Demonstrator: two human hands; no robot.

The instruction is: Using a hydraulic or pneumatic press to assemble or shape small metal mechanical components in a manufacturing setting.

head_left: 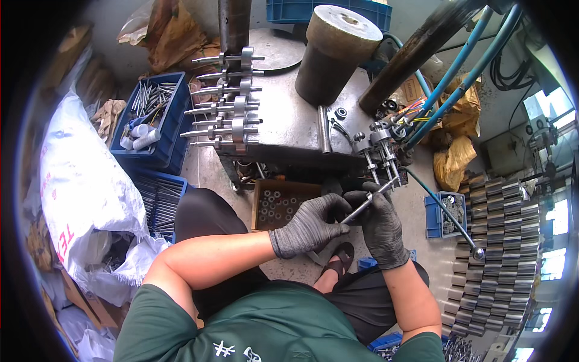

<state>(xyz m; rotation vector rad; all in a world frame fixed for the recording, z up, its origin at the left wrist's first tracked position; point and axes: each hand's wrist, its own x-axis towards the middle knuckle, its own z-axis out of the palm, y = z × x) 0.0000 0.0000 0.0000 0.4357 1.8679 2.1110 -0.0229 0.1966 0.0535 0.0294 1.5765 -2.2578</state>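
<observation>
Both my hands wear dark grey gloves and meet in front of me over my lap. My left hand (310, 226) grips the near end of a thin metal shaft (365, 204). My right hand (379, 223) closes around the same metal shaft, whose far end points up toward a cluster of upright shafts with collars (380, 151) at the edge of the steel workbench (289, 120). A row of finished shafts with round collars (226, 99) lies stacked on the bench's left side.
A cardboard box of small rings (277, 205) sits under the bench. Blue crates of rods (148, 117) stand at left beside a white sack (84, 181). A large metal cylinder (335, 51) stands on the bench. Stacked metal sleeves (494, 253) fill the right floor. Blue hoses (458, 78) run at upper right.
</observation>
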